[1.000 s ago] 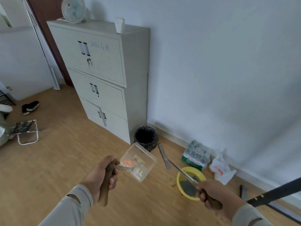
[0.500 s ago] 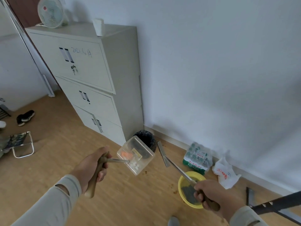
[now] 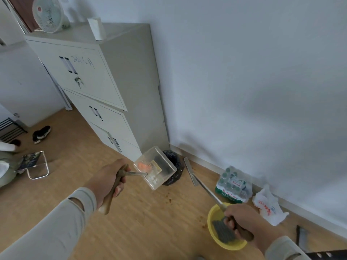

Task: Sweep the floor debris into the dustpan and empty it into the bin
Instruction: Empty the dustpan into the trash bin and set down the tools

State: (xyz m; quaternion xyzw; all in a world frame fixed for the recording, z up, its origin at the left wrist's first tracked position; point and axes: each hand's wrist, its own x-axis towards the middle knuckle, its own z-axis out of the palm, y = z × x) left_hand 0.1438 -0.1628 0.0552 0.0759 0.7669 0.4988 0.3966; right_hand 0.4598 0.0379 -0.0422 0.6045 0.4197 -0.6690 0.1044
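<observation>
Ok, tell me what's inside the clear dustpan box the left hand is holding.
Inside the clear dustpan box lie an orange scrap, a yellowish paper piece and small white bits. The left hand grips its handle. Finer debris is too blurred to make out.

2 hands, 1 dustpan, 1 bin

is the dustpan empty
No: the clear dustpan held by the left hand has orange and white debris inside, in front of the black bin.
</observation>
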